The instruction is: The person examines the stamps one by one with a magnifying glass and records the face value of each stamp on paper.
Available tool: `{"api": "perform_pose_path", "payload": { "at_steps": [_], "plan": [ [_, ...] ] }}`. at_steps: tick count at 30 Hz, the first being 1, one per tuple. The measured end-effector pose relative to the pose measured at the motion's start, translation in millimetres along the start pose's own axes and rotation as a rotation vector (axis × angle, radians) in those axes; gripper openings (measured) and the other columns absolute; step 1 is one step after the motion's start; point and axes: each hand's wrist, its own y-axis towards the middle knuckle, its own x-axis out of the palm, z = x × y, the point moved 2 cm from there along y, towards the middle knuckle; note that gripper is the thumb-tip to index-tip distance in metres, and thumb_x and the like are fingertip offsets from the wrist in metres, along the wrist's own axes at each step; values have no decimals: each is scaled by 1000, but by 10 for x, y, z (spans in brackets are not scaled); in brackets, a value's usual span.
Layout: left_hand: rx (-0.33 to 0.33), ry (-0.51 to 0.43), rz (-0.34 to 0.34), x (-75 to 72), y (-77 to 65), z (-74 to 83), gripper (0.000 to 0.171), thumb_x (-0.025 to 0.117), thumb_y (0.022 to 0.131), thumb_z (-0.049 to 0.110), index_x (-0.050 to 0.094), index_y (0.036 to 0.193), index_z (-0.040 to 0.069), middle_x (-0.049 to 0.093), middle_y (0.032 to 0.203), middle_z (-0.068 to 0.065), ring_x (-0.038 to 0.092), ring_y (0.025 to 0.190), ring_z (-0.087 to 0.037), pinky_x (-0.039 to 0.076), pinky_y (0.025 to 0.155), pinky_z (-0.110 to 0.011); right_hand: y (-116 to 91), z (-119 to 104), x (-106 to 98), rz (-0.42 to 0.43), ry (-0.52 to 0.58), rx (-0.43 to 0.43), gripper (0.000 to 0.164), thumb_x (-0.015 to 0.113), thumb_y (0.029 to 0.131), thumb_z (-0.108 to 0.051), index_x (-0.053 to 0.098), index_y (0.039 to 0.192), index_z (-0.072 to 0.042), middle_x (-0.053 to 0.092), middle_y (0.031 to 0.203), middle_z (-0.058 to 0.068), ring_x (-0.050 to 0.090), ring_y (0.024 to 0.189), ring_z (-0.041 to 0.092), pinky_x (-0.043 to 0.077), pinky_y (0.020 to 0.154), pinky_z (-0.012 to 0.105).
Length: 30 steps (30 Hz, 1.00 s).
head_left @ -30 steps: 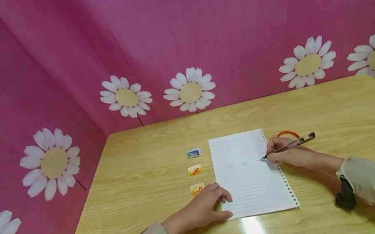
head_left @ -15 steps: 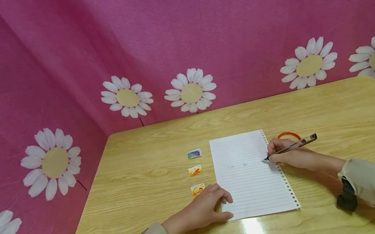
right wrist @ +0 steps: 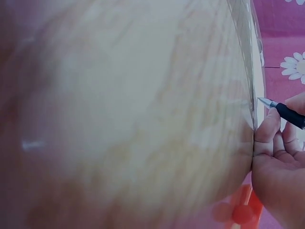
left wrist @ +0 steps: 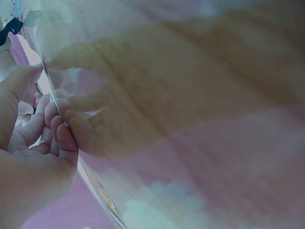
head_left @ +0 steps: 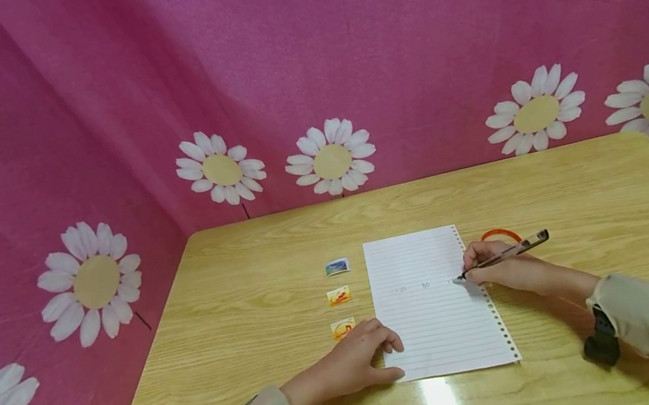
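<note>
A sheet of lined white paper [head_left: 438,327] with holes along its right edge lies on the table. My right hand [head_left: 502,267] pinches a pen [head_left: 518,246], its tip at a row of small handwritten numbers; the right wrist view shows the pen's dark grip [right wrist: 288,114] and pointed metal tip. Spread over the paper's lower left edge, my left hand [head_left: 358,356] rests with thumb and fingers loosely bent, holding nothing. Left of the paper, three small stamp-like pictures stand in a column: a blue one [head_left: 338,267], a yellow one [head_left: 339,295], and another yellow one [head_left: 343,328] nearest the left hand.
Behind the right hand shows the curved edge of an orange-red object [head_left: 501,233], partly hidden. The wooden table [head_left: 238,304] meets a pink cloth with white daisies [head_left: 403,58] at the back and left. Light glares off the tabletop below the paper.
The third number has gained a mark after its first stroke, and the pen tip has shifted very slightly right. The left hand stays in place on the paper.
</note>
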Motion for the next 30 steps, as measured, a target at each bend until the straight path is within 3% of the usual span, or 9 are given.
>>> {"api": "perform_pose_path", "payload": {
  "at_steps": [15, 30],
  "plan": [
    [0, 10, 4, 4, 1, -3, 23, 75, 87, 25, 62, 104, 16, 53, 96, 6, 43, 93, -2, 39, 88, -16, 15, 26, 3, -1, -17, 3, 17, 60, 87, -5, 49, 95, 5, 52, 82, 0, 46, 72, 5, 36, 63, 21],
    [2, 5, -2, 13, 4, -19, 23, 74, 88, 26, 62, 105, 16, 53, 96, 7, 44, 93, -1, 39, 88, -16, -35, 35, -3, 95, 16, 20, 20, 62, 88, -6, 50, 96, 8, 54, 80, -5, 49, 73, 3, 39, 65, 19]
  ]
}}
